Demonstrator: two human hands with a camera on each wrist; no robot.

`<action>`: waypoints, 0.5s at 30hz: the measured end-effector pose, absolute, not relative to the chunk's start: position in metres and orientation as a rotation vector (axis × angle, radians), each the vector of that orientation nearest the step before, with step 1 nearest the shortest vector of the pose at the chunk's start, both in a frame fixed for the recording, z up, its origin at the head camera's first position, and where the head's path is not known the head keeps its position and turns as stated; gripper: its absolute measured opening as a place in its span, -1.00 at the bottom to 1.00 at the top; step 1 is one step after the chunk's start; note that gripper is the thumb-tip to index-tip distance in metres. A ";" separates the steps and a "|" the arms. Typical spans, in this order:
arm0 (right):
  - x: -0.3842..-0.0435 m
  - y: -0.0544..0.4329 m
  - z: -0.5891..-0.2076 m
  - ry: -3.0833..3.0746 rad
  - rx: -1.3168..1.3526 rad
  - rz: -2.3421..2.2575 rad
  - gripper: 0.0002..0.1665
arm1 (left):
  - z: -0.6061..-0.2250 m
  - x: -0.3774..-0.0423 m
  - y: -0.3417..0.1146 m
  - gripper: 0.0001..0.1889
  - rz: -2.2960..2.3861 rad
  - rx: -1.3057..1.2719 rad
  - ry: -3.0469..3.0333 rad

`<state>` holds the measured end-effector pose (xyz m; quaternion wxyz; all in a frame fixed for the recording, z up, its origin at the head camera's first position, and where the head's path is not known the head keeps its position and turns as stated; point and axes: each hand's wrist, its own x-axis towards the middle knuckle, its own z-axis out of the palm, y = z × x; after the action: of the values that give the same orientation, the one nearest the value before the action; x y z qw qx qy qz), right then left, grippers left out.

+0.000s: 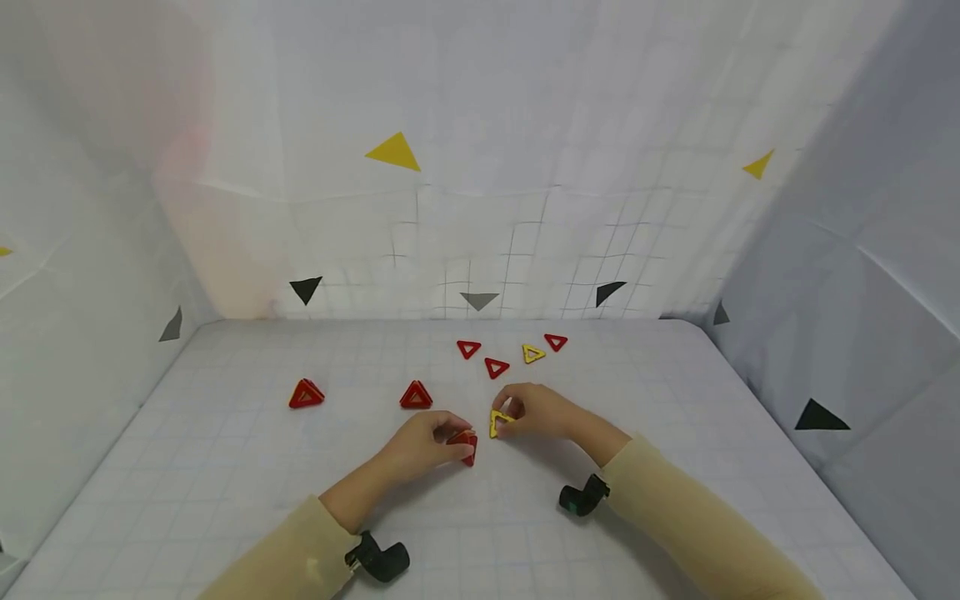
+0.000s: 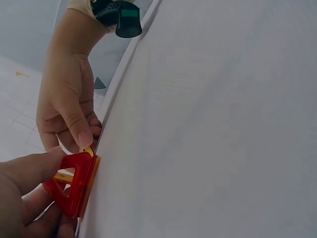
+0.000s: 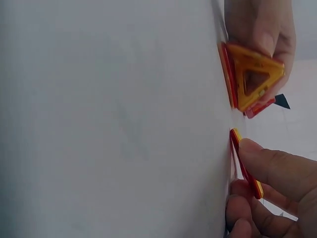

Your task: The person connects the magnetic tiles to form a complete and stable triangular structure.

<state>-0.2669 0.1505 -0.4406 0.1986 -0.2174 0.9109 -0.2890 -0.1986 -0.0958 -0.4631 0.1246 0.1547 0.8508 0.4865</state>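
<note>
My left hand (image 1: 412, 448) grips a small block of triangular magnetic tiles (image 1: 469, 438), with red faces and a yellow one, low at the middle of the table. In the right wrist view its yellow face (image 3: 241, 94) stands beside a red tile edge. Just to the right, my right hand (image 1: 546, 410) pinches a single triangular tile (image 1: 492, 425) between thumb and fingers. That tile looks yellow from the head and shows red along one side in the right wrist view. A narrow gap separates it from the block. My left fingers partly cover the block.
Two red tile pyramids, one far left (image 1: 307, 397) and one nearer (image 1: 416, 397), stand on the white table (image 1: 225, 483). Beyond my hands several flat triangle tiles lie loose, among them a yellow one (image 1: 525, 355) and a red one (image 1: 557, 337). White cloth walls (image 1: 480, 233) surround the table.
</note>
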 end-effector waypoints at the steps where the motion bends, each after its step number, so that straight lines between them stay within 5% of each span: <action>1: -0.265 0.151 -0.442 2.544 -0.619 -0.807 -0.63 | -0.463 -0.199 -0.096 -0.73 1.418 0.456 2.484; 15: -0.241 0.147 -0.440 2.498 -0.718 -0.829 -0.67 | -0.465 -0.198 -0.095 -0.72 1.445 0.438 2.521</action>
<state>-0.2411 0.1471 -0.4402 0.2051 -0.2576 0.8962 -0.2973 -0.1977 -0.0945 -0.4648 0.1012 0.1484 0.8534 0.4893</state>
